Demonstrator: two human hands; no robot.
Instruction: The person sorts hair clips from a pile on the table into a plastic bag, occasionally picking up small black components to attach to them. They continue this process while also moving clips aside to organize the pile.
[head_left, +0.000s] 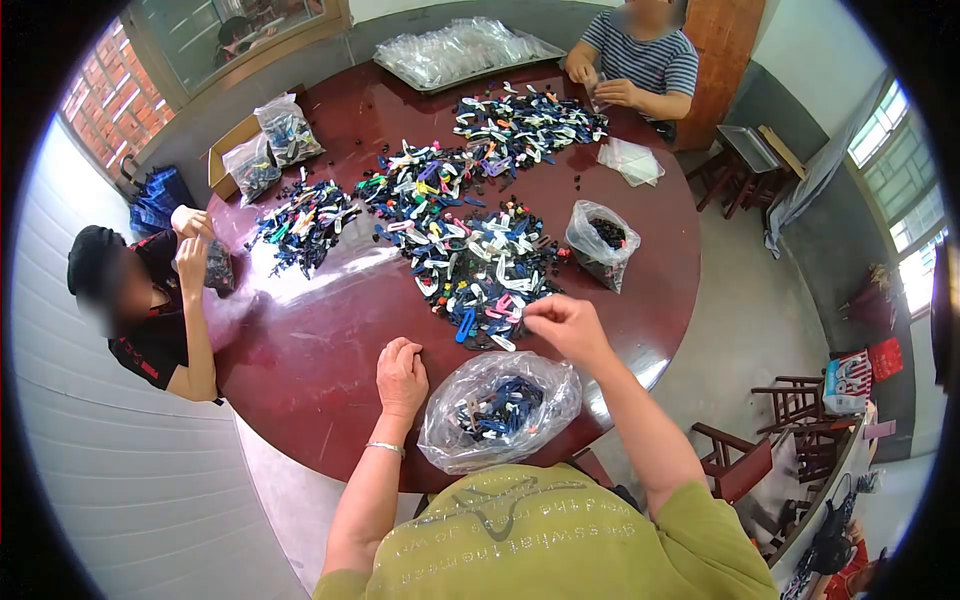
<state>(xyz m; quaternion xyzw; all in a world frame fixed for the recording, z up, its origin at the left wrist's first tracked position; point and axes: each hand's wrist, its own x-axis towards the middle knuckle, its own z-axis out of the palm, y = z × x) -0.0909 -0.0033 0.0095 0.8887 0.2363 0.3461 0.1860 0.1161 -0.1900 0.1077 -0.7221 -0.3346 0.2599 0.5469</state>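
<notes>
A long pile of snap hair clips (480,250), mostly black, white and navy, spreads over the round table. My right hand (568,328) is at the pile's near right end, thumb and fingers pinched together beside pink and white clips. Whatever is between those fingertips is too small to make out. Curled into a loose fist, my left hand (402,376) rests on the tabletop, left of the pile's near end, with nothing visible in it. Between my forearms lies an open clear plastic bag (455,445) with many clips inside. A blue clip (466,325) lies near the pile's front edge.
The dark red table (320,400) carries a second bag (608,262) of small dark pieces, flat plastic bags (632,162), a tray (440,88) of bags and filled bags (287,130) at a box. Two people sit at the left and far right, each handling a bag. Stools (735,460) stand right.
</notes>
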